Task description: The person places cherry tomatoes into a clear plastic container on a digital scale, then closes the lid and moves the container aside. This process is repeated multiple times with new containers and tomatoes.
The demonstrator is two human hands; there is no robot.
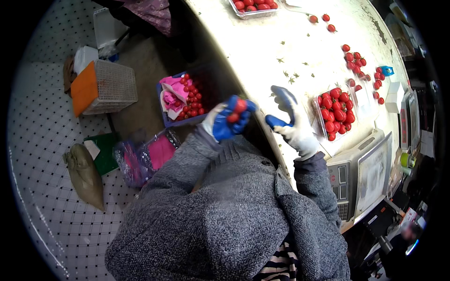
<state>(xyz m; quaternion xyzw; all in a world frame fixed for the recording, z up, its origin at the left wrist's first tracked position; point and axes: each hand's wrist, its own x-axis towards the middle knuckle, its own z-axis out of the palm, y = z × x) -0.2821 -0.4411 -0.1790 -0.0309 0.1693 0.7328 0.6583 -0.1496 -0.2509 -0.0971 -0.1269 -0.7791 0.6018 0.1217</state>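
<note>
My left hand (225,124), in a white glove with a blue coated palm, holds a few red cherry tomatoes (240,105) in its upturned palm, just off the table's near edge. My right hand (293,123), gloved the same way, is held over the white tabletop (253,52) with thumb and fingers spread and nothing between them. Right of it stands a clear plastic punnet (315,111) heaped with cherry tomatoes (335,109). Below my left hand's level, a blue crate (165,117) contains more tomatoes (192,102) and pink paper (175,86).
A weighing scale (351,175) borders the punnet. Loose tomatoes (355,63) and green calyxes (291,79) are scattered on the table. Another filled punnet (251,14) lies at the far end, near a person's patterned garment (149,14). A woven basket (116,86) and a sack (84,177) occupy the floor.
</note>
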